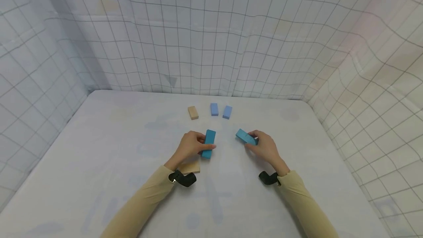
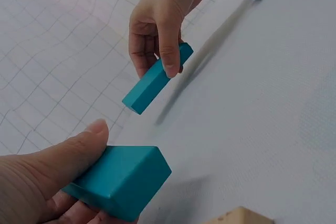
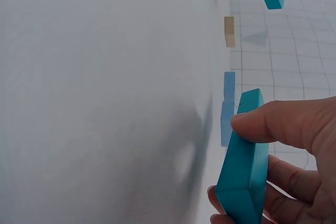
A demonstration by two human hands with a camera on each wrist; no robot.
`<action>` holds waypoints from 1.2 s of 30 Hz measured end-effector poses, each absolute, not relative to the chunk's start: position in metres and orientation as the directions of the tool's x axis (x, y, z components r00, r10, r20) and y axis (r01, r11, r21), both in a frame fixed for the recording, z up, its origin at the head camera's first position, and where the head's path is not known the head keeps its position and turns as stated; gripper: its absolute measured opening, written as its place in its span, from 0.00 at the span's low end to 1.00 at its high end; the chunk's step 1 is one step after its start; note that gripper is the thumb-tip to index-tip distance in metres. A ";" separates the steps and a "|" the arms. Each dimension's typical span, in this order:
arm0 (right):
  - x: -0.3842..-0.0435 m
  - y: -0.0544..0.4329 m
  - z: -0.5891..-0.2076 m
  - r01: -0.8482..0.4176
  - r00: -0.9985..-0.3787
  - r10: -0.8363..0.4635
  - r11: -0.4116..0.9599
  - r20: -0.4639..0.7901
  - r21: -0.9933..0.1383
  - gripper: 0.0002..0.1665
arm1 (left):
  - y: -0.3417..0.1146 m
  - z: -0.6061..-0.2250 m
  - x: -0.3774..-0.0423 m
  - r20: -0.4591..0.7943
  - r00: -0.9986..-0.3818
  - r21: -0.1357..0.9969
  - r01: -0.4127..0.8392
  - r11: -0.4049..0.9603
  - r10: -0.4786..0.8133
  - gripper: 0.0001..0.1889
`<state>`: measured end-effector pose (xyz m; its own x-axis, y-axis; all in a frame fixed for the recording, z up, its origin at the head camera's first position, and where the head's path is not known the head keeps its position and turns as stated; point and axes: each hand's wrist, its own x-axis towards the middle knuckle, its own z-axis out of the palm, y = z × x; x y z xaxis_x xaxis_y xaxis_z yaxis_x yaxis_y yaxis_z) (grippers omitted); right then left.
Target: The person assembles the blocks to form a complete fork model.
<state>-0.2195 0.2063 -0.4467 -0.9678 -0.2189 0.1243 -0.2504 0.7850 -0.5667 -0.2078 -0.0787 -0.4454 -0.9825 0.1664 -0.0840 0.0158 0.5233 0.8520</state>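
Presently I have the left hand (image 1: 191, 144) clamped on a teal block (image 1: 209, 136), thumb across one face and fingers on the far side; the block's far end juts forward past the grip; the right hand (image 1: 265, 147) is clamped on a second teal block (image 1: 245, 136), whose free end points leftward and away; the two blocks stay apart, with a gap between them; the right one is held above the worktop (image 1: 284, 208), its shadow falling apart from it; whether the left one touches down I cannot tell. For edges, I see the worktop's back edge meeting a gridded cloth (image 1: 198, 47); white surface spreads widely left of the left hand and right of the right hand, giving room sideways. Counting, I make it two teal blocks, one per hand; two light-blue blocks (image 1: 214, 109), just beside each other near the back edge; one tan block (image 1: 193, 112) to their left; one pale wooden piece (image 1: 191, 167), partly hidden by the left wrist.
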 end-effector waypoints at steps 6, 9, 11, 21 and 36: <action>-0.218 0.203 -0.445 -0.249 -0.968 -0.220 0.772 0.122 -0.585 0.24 | -0.081 -0.448 -0.208 -0.153 -0.977 0.891 -0.071 0.449 0.148 0.26; -0.219 0.200 -0.444 -0.266 -0.963 -0.235 0.757 0.131 -0.597 0.23 | -0.082 -0.447 -0.208 -0.185 -0.971 0.902 -0.108 0.418 0.149 0.26; -0.219 0.198 -0.444 -0.286 -0.957 -0.254 0.734 0.141 -0.616 0.23 | -0.082 -0.446 -0.208 -0.209 -0.965 0.907 -0.131 0.401 0.158 0.26; -0.228 0.182 -0.444 -0.214 -0.964 -0.260 0.621 0.060 -0.754 0.24 | -0.081 -0.451 -0.207 -0.273 -0.934 0.923 -0.187 0.337 0.229 0.24; -0.236 0.156 -0.442 0.003 -0.946 -0.308 0.298 -0.099 -0.954 0.29 | -0.078 -0.451 -0.206 -0.297 -0.938 0.877 -0.195 0.439 0.176 0.19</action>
<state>-0.2356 0.1561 -0.4417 -0.9462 -0.3082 -0.0989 0.0026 0.2985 -0.9544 -0.2064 -0.0782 -0.4513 -0.9384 0.1762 -0.2971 -0.1951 0.4394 0.8768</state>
